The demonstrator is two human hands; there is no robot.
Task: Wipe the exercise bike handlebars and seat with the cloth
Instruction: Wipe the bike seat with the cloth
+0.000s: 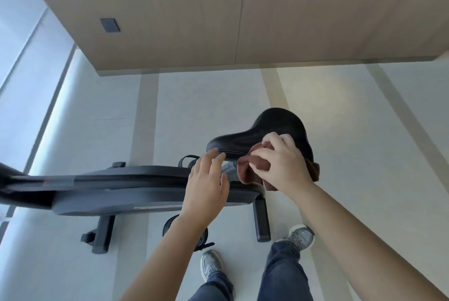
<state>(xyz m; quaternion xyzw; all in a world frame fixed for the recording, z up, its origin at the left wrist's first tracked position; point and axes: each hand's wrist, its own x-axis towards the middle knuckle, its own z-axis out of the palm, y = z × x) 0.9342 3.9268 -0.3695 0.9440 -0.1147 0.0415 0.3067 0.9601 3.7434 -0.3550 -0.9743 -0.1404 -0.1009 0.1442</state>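
Note:
The black bike seat (pixel 274 128) stands in the middle of the view, its narrow nose pointing left. My right hand (pixel 281 162) grips a bunched brown cloth (pixel 252 171) against the near side of the seat, and part of the cloth hangs below the seat's edge. My left hand (pixel 209 179) is just left of the cloth, fingers straight, with its fingertips at the seat's nose. The dark bike frame (pixel 121 184) stretches away to the left. The handlebars are out of view.
The bike's rear foot bar (pixel 262 220) and front foot bar (pixel 102 235) rest on a pale floor. A pedal with a strap (pixel 170 225) sits under my left forearm. My two shoes (pixel 211 264) stand close behind the bike. A wood-panelled wall (pixel 218 13) rises beyond.

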